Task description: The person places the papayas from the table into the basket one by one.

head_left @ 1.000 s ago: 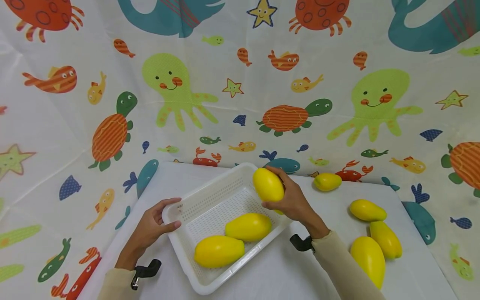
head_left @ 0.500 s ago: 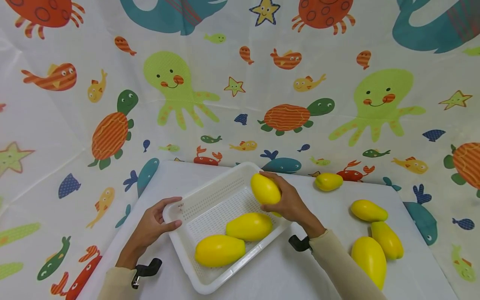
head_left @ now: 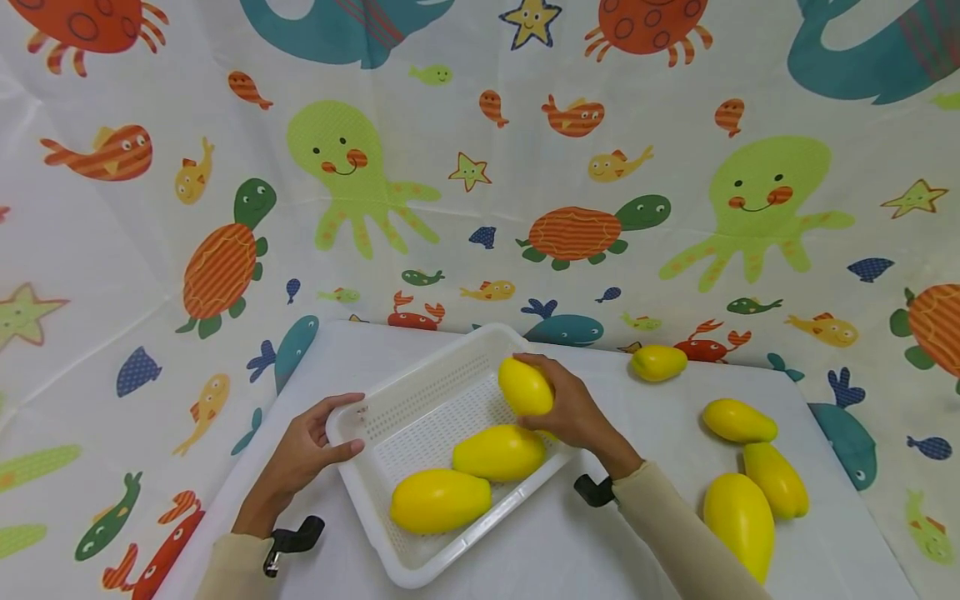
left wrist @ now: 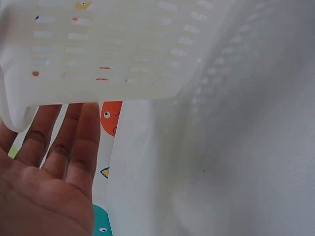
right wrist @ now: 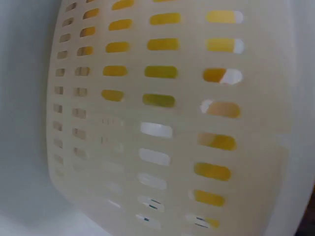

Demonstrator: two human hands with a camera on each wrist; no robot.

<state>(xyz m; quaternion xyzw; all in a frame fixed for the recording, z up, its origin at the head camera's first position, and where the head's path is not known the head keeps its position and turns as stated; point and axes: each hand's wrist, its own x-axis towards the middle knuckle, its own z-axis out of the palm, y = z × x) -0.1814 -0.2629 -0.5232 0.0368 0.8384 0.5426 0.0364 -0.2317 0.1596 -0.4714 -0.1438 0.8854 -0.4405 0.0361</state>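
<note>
A white perforated plastic basket [head_left: 420, 575] stands at an angle on the table. My left hand [head_left: 303, 454] grips its left corner, thumb over the rim; in the left wrist view the fingers of this hand [left wrist: 59, 162] reach up along the outer wall. My right hand [head_left: 570, 408] holds a smooth yellow papaya [head_left: 522, 385] inside the basket's right end, fingers round its far side and thumb in front. Two more papayas lie in the basket, one in the middle [head_left: 498, 452] and one nearer the front [head_left: 440, 501]. The basket's slotted wall [right wrist: 187, 118] hides the right hand in the right wrist view.
On the white-covered table [head_left: 600, 550], to the right, lie more loose papayas: one at the back [head_left: 658, 363], one further right [head_left: 738, 420], and two close together in front, a smaller [head_left: 776, 481] and a larger [head_left: 738, 521]. A sea-animal printed curtain [head_left: 465, 125] hangs behind.
My right hand has moved left and down with the papaya, lower into the basket. The left hand and the basket have stayed in place.
</note>
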